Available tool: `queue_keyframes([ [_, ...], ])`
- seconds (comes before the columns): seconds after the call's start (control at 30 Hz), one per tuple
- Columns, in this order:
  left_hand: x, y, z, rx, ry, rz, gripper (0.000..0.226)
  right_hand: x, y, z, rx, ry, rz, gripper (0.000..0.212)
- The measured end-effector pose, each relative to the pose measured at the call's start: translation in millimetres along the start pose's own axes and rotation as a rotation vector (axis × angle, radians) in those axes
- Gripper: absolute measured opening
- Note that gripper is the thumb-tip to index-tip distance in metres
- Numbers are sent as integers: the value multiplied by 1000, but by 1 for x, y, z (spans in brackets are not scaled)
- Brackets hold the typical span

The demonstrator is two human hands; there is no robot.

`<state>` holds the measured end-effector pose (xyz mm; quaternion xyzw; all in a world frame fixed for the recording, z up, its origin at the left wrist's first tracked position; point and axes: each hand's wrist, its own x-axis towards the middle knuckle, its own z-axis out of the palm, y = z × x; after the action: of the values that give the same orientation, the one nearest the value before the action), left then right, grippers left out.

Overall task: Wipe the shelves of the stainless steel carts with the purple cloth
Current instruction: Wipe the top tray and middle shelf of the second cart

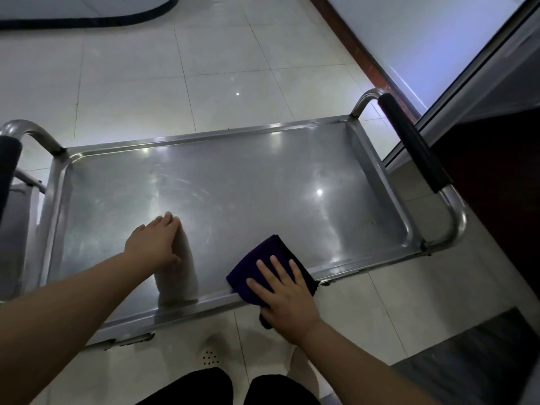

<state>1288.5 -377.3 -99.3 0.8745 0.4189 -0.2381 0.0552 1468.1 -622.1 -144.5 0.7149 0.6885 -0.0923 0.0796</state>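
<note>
From the head view, the top shelf (233, 182) of a stainless steel cart (455, 226) fills the middle, standing on a pale tiled floor (175, 83). The right hand (285, 293) lies flat on the purple cloth (264, 263), its fingers straight and spread, pressing the cloth on the near rim at the right side of the shelf. The left hand (155, 242) rests open on the shelf, near the left part, its fingers straight. A black padded handle (412, 141) is at the right end of the cart.

Glossy scuffed steel cart shelf (233, 182); soft matt purple cloth (260, 267); shiny floor tiles (146, 83)
</note>
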Motion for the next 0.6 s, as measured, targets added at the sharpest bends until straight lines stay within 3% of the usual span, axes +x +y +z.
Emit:
queue_keyframes([
  [0.13, -2, 36, -11, 93, -10, -100, 86, -22, 58, -5, -29, 7, 53, 61],
  [0.37, 28, 183, -39, -53, 0, 167, 99, -58, 156, -14, -20, -31, 164, 61],
  [0.47, 41, 238, -44, -28, -50, 185, 107, -76, 204, -11, 30, -31, 267, 57],
  [0.6, 49, 259, -44, 53, -94, 150, 118, -87, 256, -5, 90, -16, 365, 56],
])
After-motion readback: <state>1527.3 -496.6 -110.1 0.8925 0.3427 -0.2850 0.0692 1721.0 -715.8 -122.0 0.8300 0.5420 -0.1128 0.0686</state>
